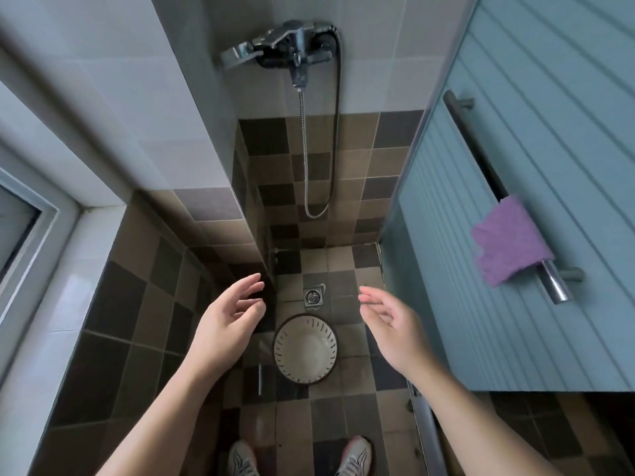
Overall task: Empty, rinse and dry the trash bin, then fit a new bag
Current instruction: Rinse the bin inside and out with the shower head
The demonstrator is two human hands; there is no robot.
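Note:
A small round trash bin [305,349], cream inside with a dark slotted rim, stands upright on the tiled shower floor, with no bag or rubbish in it. My left hand [228,317] hovers above and to the left of it, fingers relaxed and spread, holding nothing. My right hand [390,322] hovers above and to the right, also relaxed and holding nothing. Neither hand touches the bin.
A chrome shower tap [292,46] with a hanging hose [304,156] is on the far wall. A floor drain [313,297] lies just beyond the bin. A purple cloth [508,240] hangs on the glass door's handle [481,159] at right. My shoes [354,456] are at the bottom.

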